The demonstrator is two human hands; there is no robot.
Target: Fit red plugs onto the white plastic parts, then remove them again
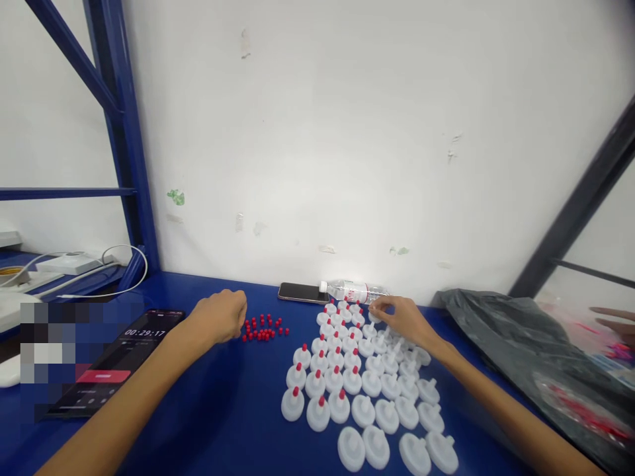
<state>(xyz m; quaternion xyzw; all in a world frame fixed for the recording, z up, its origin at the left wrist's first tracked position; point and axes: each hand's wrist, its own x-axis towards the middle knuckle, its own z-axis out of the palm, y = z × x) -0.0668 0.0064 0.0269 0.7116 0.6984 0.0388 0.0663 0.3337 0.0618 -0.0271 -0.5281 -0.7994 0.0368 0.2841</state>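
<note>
Loosely curled, my left hand (221,316) is just left of a scatter of small red caps (262,328) on the blue table; its fingertips are mostly hidden, so I cannot make out what they hold. At the far end of the rows, my right hand (399,317) pinches a white round plastic piece (374,317), partly covered by the fingers. Several rows of white disc-shaped pieces with short nozzles (363,411) spread below it. In the left-hand columns the nozzles wear red caps (321,401); those on the right are bare.
A smartphone (303,293) and a clear water bottle (354,291) lie along the wall. At left is a large phone showing a timer (143,334). Grey plastic bags (489,320) fill the right side, with part of another person's hand (618,322) beyond. Blue posts (131,145) frame the left.
</note>
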